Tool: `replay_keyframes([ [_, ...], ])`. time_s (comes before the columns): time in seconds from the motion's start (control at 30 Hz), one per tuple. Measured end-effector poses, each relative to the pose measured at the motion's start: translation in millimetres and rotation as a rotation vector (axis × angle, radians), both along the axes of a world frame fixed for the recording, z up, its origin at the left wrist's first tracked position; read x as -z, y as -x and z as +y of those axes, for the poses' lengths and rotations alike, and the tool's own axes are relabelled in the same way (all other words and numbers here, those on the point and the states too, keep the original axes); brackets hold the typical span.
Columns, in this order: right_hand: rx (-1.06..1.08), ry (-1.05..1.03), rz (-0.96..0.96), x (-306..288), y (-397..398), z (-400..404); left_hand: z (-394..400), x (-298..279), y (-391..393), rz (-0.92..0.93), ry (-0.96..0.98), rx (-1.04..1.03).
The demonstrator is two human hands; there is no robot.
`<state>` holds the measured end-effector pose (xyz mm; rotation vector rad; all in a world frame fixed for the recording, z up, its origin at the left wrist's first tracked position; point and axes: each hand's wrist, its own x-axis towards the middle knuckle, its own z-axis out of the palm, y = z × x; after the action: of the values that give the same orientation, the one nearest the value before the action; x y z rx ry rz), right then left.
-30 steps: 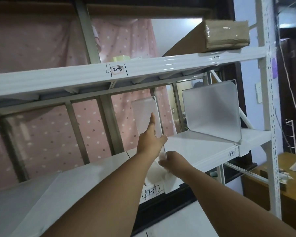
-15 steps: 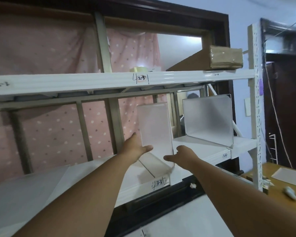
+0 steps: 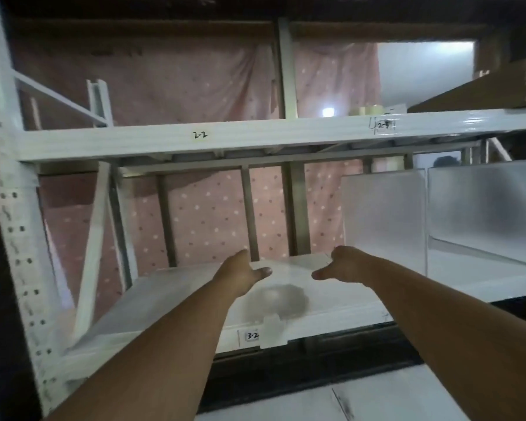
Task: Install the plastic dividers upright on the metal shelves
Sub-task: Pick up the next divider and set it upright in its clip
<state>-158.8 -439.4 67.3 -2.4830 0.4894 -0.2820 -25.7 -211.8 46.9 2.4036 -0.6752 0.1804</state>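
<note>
Since the earlier frames both hands have let go of the nearer divider (image 3: 383,220), which stands upright on the metal shelf (image 3: 170,299) to the right of the "3-2" label (image 3: 252,336), with a second divider (image 3: 486,208) upright just beyond it on the right. Left hand (image 3: 240,273) and right hand (image 3: 340,268) reach over the bare stretch of shelf, apart from each other, fingers loosely spread and thumbs turned inward, holding nothing. Above runs the upper shelf beam (image 3: 255,136) marked "2-2", a perforated upright post (image 3: 9,208) stands at the left, and a pink dotted curtain (image 3: 207,217) hangs behind.
</note>
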Motion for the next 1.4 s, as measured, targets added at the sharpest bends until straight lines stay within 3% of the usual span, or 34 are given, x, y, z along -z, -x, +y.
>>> replay_keyframes([
  [0.17, -0.183, 0.130, 0.023, 7.6, -51.4, 74.7, 100.3, 14.9, -26.6, 0.034, -0.098, -0.192],
  [0.4, -0.445, 0.254, 0.116, 28.5, -104.4, 169.1, 208.9, 74.0, -39.2, 0.119, -0.451, -0.409],
  [0.67, -0.640, 0.369, 0.115, 56.2, -123.7, 249.2, 232.4, 85.2, -2.7, -0.046, -0.453, -0.432],
  [0.8, -0.687, 0.557, 0.200, 65.8, -119.8, 266.4, 240.4, 74.9, 12.1, -0.079, -0.386, -0.519],
  [0.93, -0.703, 0.666, 0.160, 63.3, -115.9, 266.4, 249.5, 74.5, 16.2, -0.077, -0.168, -0.745],
  [1.07, -0.733, 0.629, 0.082, 63.6, -113.4, 255.3, 252.6, 80.5, 15.7, 0.289, 0.566, -0.914],
  [1.17, -0.725, 0.502, -0.006, 61.9, -115.6, 245.9, 237.7, 68.3, 6.3, 0.473, 1.003, -0.862],
  [1.27, -0.708, 0.389, -0.102, 55.5, -116.3, 234.6, 213.2, 49.2, 1.9, 0.439, 1.207, -0.726],
  [1.4, -0.671, 0.261, -0.190, 46.1, -117.7, 211.7, 175.0, 22.5, 8.4, 0.314, 1.330, -0.367],
])
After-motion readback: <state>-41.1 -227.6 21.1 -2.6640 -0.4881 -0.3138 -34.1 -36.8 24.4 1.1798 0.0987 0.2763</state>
